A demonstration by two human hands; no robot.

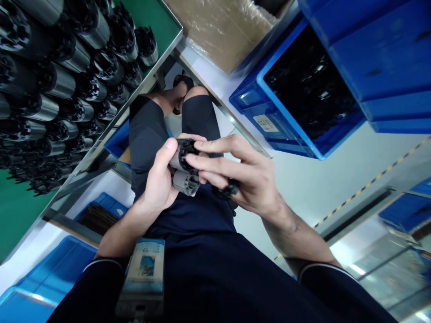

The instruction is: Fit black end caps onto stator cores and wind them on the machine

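Note:
My left hand [160,176] is wrapped round two grey metal stator cores above my lap. The upper stator core [175,160] has a black toothed plastic end ring [187,154] on the end facing right. On the lower stator core [184,182] the open end shows inner slots and no black ring. With thumb and fingers bent, my right hand [245,172] touches the upper ring with its fingertips. More black plastic rings [229,188] are tucked in its lower fingers against the palm, partly hidden.
Many stator cores with black ends [63,85] stand on a green-topped bench [168,22] at left. A blue bin [259,85] of black plastic parts is at upper right, beside a plastic-wrapped cardboard box [215,31]. More blue bins [50,273] sit at lower left.

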